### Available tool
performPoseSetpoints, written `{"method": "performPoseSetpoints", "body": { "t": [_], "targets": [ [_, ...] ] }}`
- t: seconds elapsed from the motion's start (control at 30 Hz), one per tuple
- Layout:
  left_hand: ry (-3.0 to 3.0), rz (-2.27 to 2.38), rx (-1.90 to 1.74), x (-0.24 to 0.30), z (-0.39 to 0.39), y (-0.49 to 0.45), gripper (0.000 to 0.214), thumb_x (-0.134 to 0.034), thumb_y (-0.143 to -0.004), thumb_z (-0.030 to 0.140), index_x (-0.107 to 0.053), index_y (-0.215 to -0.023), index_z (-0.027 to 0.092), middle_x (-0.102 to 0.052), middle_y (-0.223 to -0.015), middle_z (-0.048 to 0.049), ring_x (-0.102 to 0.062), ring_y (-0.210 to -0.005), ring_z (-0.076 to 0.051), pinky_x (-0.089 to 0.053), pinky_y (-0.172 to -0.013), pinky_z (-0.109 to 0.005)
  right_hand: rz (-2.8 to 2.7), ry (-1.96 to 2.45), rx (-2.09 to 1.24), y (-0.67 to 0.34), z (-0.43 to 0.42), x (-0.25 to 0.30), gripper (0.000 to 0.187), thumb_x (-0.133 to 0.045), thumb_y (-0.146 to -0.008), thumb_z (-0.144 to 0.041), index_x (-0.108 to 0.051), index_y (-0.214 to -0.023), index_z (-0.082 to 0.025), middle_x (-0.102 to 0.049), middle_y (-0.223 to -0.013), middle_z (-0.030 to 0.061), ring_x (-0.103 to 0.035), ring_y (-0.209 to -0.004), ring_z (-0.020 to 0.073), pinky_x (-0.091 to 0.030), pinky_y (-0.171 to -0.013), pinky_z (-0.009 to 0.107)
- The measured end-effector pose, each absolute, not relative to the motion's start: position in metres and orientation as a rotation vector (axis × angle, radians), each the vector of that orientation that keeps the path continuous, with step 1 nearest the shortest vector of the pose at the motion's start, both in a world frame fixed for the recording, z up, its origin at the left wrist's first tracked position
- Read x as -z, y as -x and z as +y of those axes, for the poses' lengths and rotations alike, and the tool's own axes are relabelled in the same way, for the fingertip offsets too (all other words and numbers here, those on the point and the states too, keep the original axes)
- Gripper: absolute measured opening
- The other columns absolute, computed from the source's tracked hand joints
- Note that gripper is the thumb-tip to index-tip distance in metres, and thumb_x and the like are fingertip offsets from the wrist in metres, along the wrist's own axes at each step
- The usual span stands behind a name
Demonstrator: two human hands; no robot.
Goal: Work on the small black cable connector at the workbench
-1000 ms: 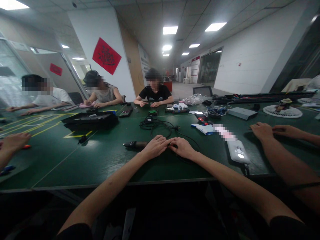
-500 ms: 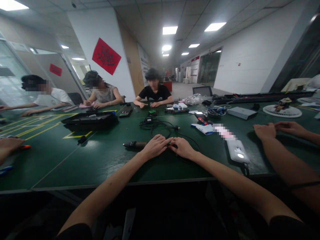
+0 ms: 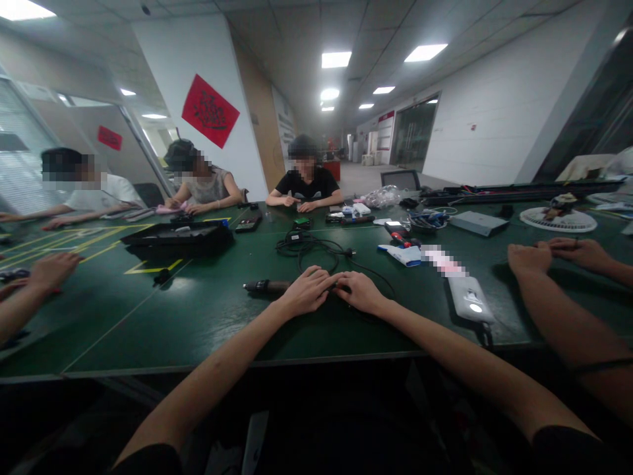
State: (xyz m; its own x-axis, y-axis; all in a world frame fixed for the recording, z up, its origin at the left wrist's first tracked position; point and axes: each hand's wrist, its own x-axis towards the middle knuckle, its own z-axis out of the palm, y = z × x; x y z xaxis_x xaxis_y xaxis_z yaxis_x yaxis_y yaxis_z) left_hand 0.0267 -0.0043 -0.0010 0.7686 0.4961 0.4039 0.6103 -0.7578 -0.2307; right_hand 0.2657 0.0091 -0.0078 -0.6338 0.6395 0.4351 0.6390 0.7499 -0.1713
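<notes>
My left hand (image 3: 302, 291) and my right hand (image 3: 364, 291) lie on the green table (image 3: 208, 316) with their fingertips meeting at the middle. A dark rod-shaped tool (image 3: 264, 286) sticks out to the left from under my left hand, whose fingers are stretched flat over it. The fingers of my right hand are curled and pressed together at the spot where a black cable (image 3: 316, 248) runs in. What they hold is hidden.
A white power bank (image 3: 469, 299) lies to the right, beside another person's hands (image 3: 531, 258). Another person's hand (image 3: 52, 270) rests at the left edge. A black tray (image 3: 179, 238) stands at the back left and a white fan (image 3: 558, 220) at the far right. Three people sit across the table.
My hands have stayed put. The hand at the left edge has moved up and to the right. The hands on the right have shifted slightly rightward.
</notes>
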Motion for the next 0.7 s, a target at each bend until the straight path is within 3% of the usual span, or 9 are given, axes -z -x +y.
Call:
{"method": "performPoseSetpoints", "body": {
  "t": [0.7],
  "targets": [
    [2.641,-0.835,0.424,-0.0027,-0.0053,-0.0252,0.067,-0.050,-0.103,0.028,-0.025,-0.165,0.021,-0.065,-0.131,-0.0097,-0.055,-0.128,-0.025,-0.033,-0.121,-0.046,-2.439,0.967,-0.053,-0.2652,0.0097,0.0091,0.018,-0.066,-0.101,-0.034,-0.078,-0.097,-0.021,-0.074,-0.108,0.0077,-0.067,-0.099,0.0215,-0.049,-0.091,0.034]
  ]
}}
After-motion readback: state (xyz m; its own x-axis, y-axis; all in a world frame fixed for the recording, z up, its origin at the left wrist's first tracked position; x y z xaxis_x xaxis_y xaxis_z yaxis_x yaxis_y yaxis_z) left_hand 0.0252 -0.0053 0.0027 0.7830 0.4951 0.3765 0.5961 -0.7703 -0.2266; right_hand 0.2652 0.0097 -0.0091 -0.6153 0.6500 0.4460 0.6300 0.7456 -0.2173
